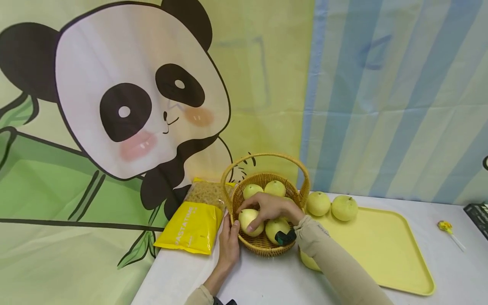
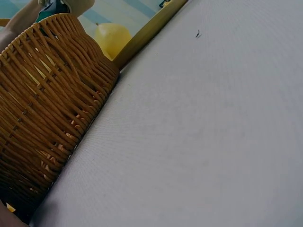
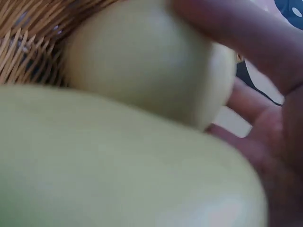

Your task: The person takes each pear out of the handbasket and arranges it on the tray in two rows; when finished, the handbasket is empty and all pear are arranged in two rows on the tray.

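A round wicker basket (image 1: 267, 251) with an arched handle stands on the table, holding several pale yellow-green pears. Inside it, near the left rim, my right hand (image 1: 272, 206) holds a pear (image 1: 248, 219) between thumb and fingers. The right wrist view has this pear (image 3: 137, 61) against the basket weave, with another pear large in front. My left hand (image 1: 229, 243) rests along the basket's left side, fingers extended upward. In the left wrist view the basket wall (image 2: 57, 90) fills the left part, and most of that hand is out of sight.
A yellow tray (image 1: 396, 241) lies right of the basket, with pears (image 1: 345, 208) at its far left corner and another partly under the right forearm. Left of the basket is a yellow pasta bag (image 1: 194, 228). A lollipop (image 1: 445, 227) and a dark box (image 1: 477, 218) lie far right.
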`<action>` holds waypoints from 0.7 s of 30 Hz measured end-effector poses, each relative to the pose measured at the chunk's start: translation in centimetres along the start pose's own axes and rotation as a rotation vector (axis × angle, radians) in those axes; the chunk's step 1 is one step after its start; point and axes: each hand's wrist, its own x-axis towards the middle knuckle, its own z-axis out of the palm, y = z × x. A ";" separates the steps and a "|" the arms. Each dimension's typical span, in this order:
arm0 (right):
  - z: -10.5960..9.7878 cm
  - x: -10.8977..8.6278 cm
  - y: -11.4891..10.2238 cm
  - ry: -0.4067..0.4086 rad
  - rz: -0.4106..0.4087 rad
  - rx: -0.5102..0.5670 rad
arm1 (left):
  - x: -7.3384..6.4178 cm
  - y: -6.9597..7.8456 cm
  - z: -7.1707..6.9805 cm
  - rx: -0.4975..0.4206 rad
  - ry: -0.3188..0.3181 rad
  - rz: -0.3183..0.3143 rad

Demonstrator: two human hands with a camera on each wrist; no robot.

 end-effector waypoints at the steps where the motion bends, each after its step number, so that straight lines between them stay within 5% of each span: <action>1: -0.2 -0.2 0.0 0.027 -0.014 0.014 | 0.0 -0.1 0.1 0.004 0.003 -0.003; 21: -1.2 -4.8 -1.3 0.429 -0.144 0.221 | -0.1 -0.5 0.1 0.022 0.022 0.013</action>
